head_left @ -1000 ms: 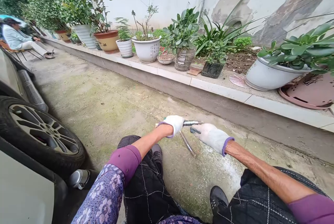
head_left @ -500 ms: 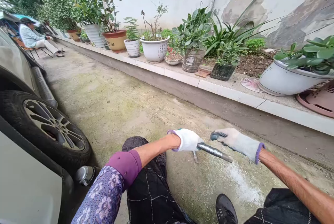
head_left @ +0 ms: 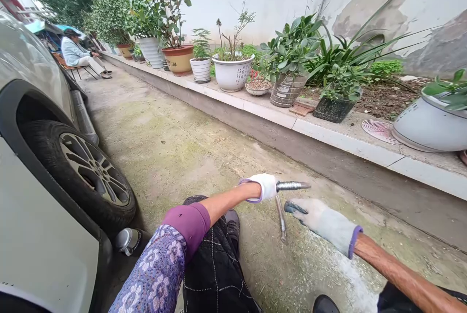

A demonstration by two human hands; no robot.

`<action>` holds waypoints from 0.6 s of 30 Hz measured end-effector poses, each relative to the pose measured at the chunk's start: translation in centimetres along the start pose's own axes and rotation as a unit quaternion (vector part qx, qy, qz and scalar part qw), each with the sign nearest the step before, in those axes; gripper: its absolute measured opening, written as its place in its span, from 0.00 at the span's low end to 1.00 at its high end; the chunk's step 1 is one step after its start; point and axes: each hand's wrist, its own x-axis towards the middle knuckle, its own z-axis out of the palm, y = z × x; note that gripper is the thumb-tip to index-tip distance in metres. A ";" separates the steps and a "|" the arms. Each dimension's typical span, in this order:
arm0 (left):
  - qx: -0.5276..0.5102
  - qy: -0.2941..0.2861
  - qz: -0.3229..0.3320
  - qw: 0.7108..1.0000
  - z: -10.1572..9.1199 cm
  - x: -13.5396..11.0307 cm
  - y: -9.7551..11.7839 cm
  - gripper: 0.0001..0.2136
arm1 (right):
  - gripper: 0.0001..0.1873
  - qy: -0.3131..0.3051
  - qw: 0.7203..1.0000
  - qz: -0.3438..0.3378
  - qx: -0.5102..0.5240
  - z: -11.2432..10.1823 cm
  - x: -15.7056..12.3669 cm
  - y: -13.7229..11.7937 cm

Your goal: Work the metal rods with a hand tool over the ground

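My left hand (head_left: 267, 187), in a white glove with a purple cuff, is closed around a rod wrapped in shiny silver material (head_left: 294, 186). Its dull bare end points right. Below that hand a second, brownish-grey rod (head_left: 280, 219) slants down; whether it joins the first or lies on the ground I cannot tell. My right hand (head_left: 315, 216), in a pale glove with dark fingers, is just to the right of that rod. Its fingers are pressed together, and anything between them is hidden. White powder (head_left: 350, 269) is scattered on the ground under it.
On the left stands a car with its wheel (head_left: 97, 169) near my left arm, and a metal canister (head_left: 128, 241) beside it. A low tiled ledge (head_left: 328, 140) carries several potted plants (head_left: 233, 72). Farther back, a person (head_left: 78, 52) sits on a chair.
The wrapped rod has swung from slanting down to nearly level. My right hand has moved lower, away from the rod's end. More of the second rod shows. The view has shifted left.
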 end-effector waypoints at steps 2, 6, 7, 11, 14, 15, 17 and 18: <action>0.057 -0.010 0.009 0.998 0.9 0.1 -0.2 0.08 | 0.16 0.006 1.000 0.016 -0.020 -0.5 -0.2 0.2; 0.137 -0.045 0.061 0.988 2.9 -0.8 1.0 0.07 | 0.14 -0.002 0.999 0.038 -0.031 -1.9 -1.1 1.5; 0.149 -0.057 0.088 0.983 3.4 -1.1 1.5 0.06 | 0.14 -0.005 0.999 0.043 -0.033 -2.1 -1.3 2.0; 0.171 -0.081 0.186 0.964 4.1 -2.3 4.0 0.06 | 0.14 0.003 0.998 0.054 -0.022 -2.3 -2.1 3.9; 0.149 -0.091 0.207 0.963 2.7 -2.9 5.3 0.07 | 0.17 0.035 0.998 0.056 0.016 -2.5 -2.4 5.1; 0.130 -0.086 0.201 0.967 2.0 -3.1 5.5 0.07 | 0.18 0.051 0.996 0.060 0.033 -2.7 -2.4 5.4; 0.072 -0.050 0.178 0.980 0.6 -3.4 5.6 0.08 | 0.19 0.072 0.994 0.050 0.068 -3.0 -2.3 5.7; 0.030 -0.030 0.166 0.985 0.0 -3.5 5.5 0.09 | 0.20 0.080 0.993 0.045 0.079 -3.2 -2.2 5.8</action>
